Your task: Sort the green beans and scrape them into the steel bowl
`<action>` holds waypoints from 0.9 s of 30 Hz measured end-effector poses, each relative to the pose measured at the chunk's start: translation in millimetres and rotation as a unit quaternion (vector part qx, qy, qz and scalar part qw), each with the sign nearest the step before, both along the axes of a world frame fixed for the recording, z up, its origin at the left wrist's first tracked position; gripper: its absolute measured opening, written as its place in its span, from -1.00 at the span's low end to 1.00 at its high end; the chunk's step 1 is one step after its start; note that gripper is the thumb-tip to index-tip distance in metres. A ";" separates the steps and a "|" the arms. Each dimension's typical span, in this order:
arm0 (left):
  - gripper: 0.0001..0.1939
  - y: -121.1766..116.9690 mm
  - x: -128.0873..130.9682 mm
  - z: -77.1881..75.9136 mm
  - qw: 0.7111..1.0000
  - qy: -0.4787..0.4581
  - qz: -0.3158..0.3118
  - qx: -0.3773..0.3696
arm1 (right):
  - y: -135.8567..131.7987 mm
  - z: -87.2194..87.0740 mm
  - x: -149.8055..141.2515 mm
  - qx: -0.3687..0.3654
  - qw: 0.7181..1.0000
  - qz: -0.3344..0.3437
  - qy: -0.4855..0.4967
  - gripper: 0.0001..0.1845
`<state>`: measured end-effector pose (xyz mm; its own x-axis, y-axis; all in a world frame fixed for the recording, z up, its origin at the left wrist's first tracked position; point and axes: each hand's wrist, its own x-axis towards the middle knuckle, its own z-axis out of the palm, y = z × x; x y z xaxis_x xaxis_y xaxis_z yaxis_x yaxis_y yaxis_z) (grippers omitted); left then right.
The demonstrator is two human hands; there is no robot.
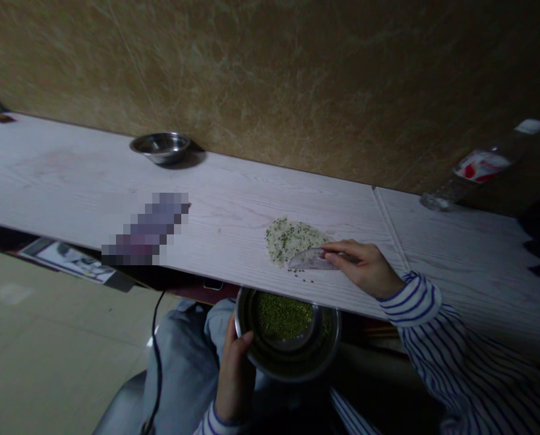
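My left hand (238,371) grips the rim of a steel bowl (292,368), thumb over the edge. Green mung beans (283,317) lie inside the bowl, which sits tilted over my lap, just under the table's front edge. On the tabletop, a flat pile of white rice mixed with green beans (288,238) is spread out. My right hand (365,266) pinches a clear half-round plastic scraper (313,258), its straight edge low on the table against the near right side of the pile. A few loose beans (304,275) are scattered in front of it.
Against the wall at the back left stands a second steel bowl (163,148). A blurred-out flat object (147,232) lies left of the pile. A clear plastic bottle (478,166) stands at the right. A dark cable (156,356) hangs below the white wood-grain table (234,187).
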<state>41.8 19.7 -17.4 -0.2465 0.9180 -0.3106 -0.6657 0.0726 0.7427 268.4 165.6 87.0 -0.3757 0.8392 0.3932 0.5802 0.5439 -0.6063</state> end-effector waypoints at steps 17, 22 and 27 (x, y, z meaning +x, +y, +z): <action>-0.47 -3.2 -4.7 -3.6 1.000 0.008 0.012 0.000 | -3.0 4.4 10.2 0.017 0.999 -0.026 0.016 -0.78; -0.47 -2.3 -4.1 -2.7 1.000 0.015 0.004 0.006 | -3.7 5.1 12.4 0.013 1.000 -0.024 0.008 -0.78; -0.44 -3.4 -2.5 -3.0 1.000 -0.006 0.009 -0.010 | -5.0 7.7 10.1 0.010 1.000 -0.004 0.008 -0.79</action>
<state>39.3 16.2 -20.4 -0.2600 0.9071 -0.3310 -0.6754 0.0742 0.7338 278.5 160.7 94.7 -0.3627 0.8339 0.4159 0.5741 0.5515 -0.6052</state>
